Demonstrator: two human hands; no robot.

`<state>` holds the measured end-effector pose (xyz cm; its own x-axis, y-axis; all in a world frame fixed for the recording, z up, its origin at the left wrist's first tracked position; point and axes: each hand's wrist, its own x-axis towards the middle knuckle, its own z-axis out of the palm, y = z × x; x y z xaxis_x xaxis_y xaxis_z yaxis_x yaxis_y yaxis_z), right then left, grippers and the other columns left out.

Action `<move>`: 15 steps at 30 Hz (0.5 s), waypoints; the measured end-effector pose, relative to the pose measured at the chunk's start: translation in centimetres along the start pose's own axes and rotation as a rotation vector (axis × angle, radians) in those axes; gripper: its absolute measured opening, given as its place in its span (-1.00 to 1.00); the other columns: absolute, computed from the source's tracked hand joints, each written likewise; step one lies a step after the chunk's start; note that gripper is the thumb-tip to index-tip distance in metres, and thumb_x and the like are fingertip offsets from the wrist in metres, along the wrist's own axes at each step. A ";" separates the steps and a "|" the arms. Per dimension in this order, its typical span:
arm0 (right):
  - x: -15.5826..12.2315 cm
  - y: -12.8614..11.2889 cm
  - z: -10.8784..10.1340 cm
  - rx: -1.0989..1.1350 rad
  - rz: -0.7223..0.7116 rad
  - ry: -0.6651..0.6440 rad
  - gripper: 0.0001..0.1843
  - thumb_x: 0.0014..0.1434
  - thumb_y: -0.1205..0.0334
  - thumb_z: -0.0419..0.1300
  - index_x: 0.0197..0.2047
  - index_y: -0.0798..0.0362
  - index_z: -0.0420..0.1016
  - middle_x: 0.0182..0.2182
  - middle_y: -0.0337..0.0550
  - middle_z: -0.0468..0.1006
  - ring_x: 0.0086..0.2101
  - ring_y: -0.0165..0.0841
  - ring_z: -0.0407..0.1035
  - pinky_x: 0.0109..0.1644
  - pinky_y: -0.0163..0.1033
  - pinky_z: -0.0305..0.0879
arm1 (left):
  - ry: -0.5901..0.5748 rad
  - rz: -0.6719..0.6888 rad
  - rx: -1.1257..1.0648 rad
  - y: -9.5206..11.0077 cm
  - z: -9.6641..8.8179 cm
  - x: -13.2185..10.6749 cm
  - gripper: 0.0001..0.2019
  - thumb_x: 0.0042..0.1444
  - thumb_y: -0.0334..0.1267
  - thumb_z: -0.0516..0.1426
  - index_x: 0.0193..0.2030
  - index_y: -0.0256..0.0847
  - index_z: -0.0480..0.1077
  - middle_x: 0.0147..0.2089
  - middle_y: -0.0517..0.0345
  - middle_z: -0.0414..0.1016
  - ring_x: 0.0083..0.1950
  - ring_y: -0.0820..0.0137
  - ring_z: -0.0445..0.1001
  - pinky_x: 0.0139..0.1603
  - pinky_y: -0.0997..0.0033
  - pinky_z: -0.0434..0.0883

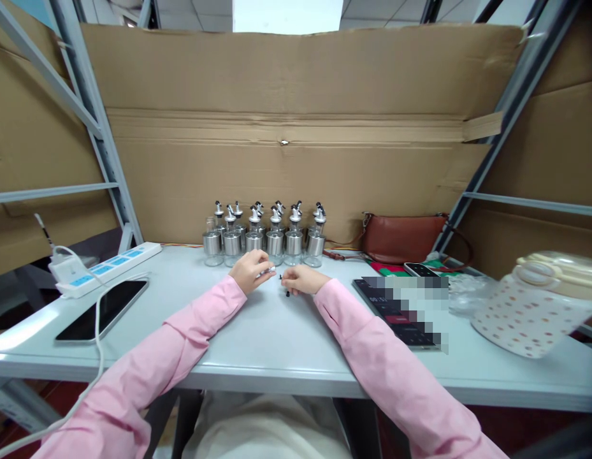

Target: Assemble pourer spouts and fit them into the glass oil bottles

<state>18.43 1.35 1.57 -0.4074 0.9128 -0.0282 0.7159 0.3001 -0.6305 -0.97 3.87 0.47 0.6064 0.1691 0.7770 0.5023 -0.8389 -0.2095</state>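
Note:
Over the middle of the table, my left hand (252,271) is closed around a small pale piece that looks like a bottle pourer spout (271,270), mostly hidden by the fingers. Just to its right, my right hand (303,280) pinches a tiny black cap (281,276). Another small black piece (287,294) shows just below my right fingers, on or near the tabletop. Behind both hands stand several glass oil bottles (275,245) with steel sleeves, most topped by pourers with black tips. The front-left bottle (212,245) has an open neck without a pourer.
A power strip (118,261) and a dark tablet (104,309) with a white cable lie left. On the right are a phone-like device showing a timer (382,306), a brown bag (403,239), a smaller phone (420,270) and a dotted container (529,312). Cardboard (286,76) walls the back.

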 end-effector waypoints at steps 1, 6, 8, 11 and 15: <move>-0.1 -0.3 0.0 -0.009 -0.042 0.046 -0.91 0.01 0.30 0.12 -0.41 0.13 0.41 -0.62 -0.28 0.42 -0.60 -0.51 0.30 -0.42 -0.38 0.21 | -0.006 -0.015 -0.014 0.0 0.0 0.0 -0.73 0.17 -0.12 -0.03 -0.29 -0.25 0.39 -0.34 0.08 0.32 -0.35 0.47 0.32 -0.31 0.48 0.32; -0.5 -1.8 0.3 0.006 -0.205 0.208 -0.72 -0.08 0.17 0.22 -0.29 0.14 0.40 -0.49 -0.25 0.45 -0.49 -0.48 0.30 -0.36 -0.37 0.19 | -0.021 -0.119 -0.151 0.2 0.3 -0.2 -0.69 0.18 -0.08 -0.06 -0.33 -0.28 0.32 -0.41 0.15 0.28 -0.41 0.51 0.32 -0.37 0.53 0.33; -0.6 -2.2 0.5 0.015 -0.236 0.236 -0.72 -0.09 0.14 0.23 -0.32 0.14 0.39 -0.51 -0.26 0.44 -0.49 -0.48 0.29 -0.36 -0.36 0.18 | 0.017 -0.174 -0.207 0.3 0.4 -0.2 -0.70 0.17 -0.07 -0.05 -0.35 -0.28 0.28 -0.43 0.17 0.27 -0.43 0.52 0.32 -0.39 0.55 0.34; -0.6 -2.5 0.8 0.052 -0.256 0.276 -0.76 -0.07 0.14 0.22 -0.36 0.14 0.39 -0.53 -0.26 0.42 -0.49 -0.47 0.28 -0.35 -0.36 0.18 | 0.084 -0.257 -0.302 0.5 0.5 -0.1 -0.74 0.15 -0.08 -0.01 -0.32 -0.27 0.25 -0.42 0.19 0.28 -0.41 0.53 0.34 -0.39 0.57 0.36; -0.7 -2.8 0.7 0.103 -0.288 0.346 -0.81 -0.06 0.18 0.20 -0.37 0.12 0.39 -0.52 -0.26 0.41 -0.47 -0.46 0.27 -0.33 -0.34 0.18 | 0.080 -0.373 -0.321 0.8 0.0 0.3 -0.77 0.13 -0.11 -0.01 -0.37 -0.26 0.23 -0.43 0.20 0.30 -0.44 0.53 0.33 -0.39 0.55 0.33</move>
<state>16.32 -0.27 2.80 -0.3558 0.8404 0.4088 0.5339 0.5418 -0.6491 -0.40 3.23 0.54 0.3661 0.4581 0.8100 0.4528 -0.8481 0.2750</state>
